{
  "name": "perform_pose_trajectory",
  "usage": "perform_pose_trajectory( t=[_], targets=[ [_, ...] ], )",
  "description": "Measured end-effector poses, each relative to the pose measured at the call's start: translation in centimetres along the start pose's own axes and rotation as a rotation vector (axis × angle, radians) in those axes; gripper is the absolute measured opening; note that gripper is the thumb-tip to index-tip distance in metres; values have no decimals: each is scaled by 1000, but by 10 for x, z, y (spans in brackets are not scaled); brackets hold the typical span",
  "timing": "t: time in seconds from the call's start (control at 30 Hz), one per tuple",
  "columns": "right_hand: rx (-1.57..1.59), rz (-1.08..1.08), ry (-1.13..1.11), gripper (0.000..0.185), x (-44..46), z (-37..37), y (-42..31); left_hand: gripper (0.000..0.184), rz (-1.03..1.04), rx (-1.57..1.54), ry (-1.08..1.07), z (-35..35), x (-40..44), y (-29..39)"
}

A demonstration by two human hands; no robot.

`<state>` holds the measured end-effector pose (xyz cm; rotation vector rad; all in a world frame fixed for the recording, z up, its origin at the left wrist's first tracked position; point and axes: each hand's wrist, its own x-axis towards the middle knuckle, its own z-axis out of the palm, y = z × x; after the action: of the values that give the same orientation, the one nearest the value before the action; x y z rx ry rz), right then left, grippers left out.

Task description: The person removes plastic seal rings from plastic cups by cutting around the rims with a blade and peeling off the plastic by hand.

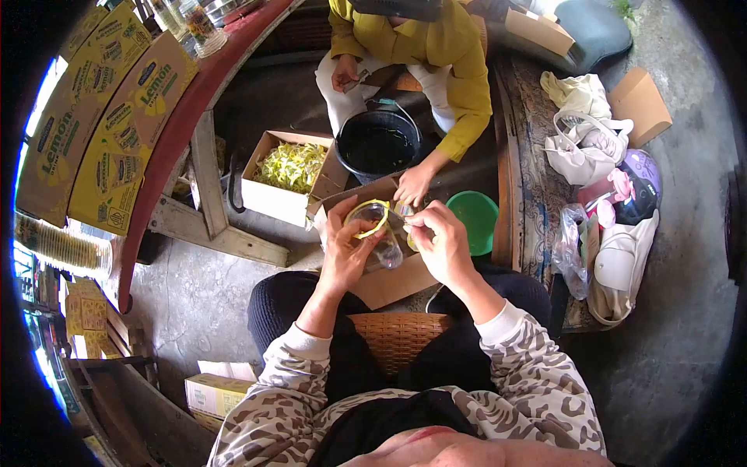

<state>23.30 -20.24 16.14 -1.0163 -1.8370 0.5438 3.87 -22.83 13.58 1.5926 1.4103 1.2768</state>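
Clear yellow-rimmed container (388, 254) gripped in the left hand (344, 247), fingertips of the right hand (442, 243) pinched together near its rim, any small item there unclear, black bucket (359, 170) set beyond both hands

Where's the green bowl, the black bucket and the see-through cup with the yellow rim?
Green bowl (473, 222): head view, on its inside.
Black bucket (379, 121): head view, on its inner wall.
Yellow-rimmed cup (386, 212): head view, on its rim.

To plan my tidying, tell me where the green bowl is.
In the head view, the green bowl sits right of centre, between the person's right hand and the wooden panel.
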Motion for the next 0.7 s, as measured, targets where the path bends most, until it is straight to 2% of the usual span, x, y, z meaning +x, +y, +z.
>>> perform_pose_trajectory(
  t=[0.07, 0.17, 0.2, 0.27, 0.33, 0.4, 0.53, 0.63, 0.7],
  targets=[
    [-7, -17, 5, 16, 0, -1, 0, 14, 217, 431, 65, -4, -1, 13],
    [-18, 32, -34, 14, -1, -2, -1, 14, 291, 459, 101, -5, 0, 15],
    [-17, 26, -33, 15, -1, -2, 1, 14, 290, 460, 103, -6, 1, 13],
    [-15, 19, -34, 15, 0, -1, 3, 13, 158, 202, -29, -5, 2, 7],
    [-2, 44, -36, 15, -1, -1, 5, 11, 146, 175, -8, -3, 1, 20],
    [9, 51, 7, 15, 0, 1, 9, 14, 25, 214, -56, -3, 0, 23],
    [-20, 23, 91, 15, 0, 3, 9, 16, 59, 241, -11, -2, -2, 23],
    [-84, -39, 68, 16, -2, 3, 0, 16, 8, 256, -2, -1, -3, 23],
    [-100, -63, 56, 16, -3, 6, -3, 17, 84, 284, 15, 0, -4, 16]
  ],
)
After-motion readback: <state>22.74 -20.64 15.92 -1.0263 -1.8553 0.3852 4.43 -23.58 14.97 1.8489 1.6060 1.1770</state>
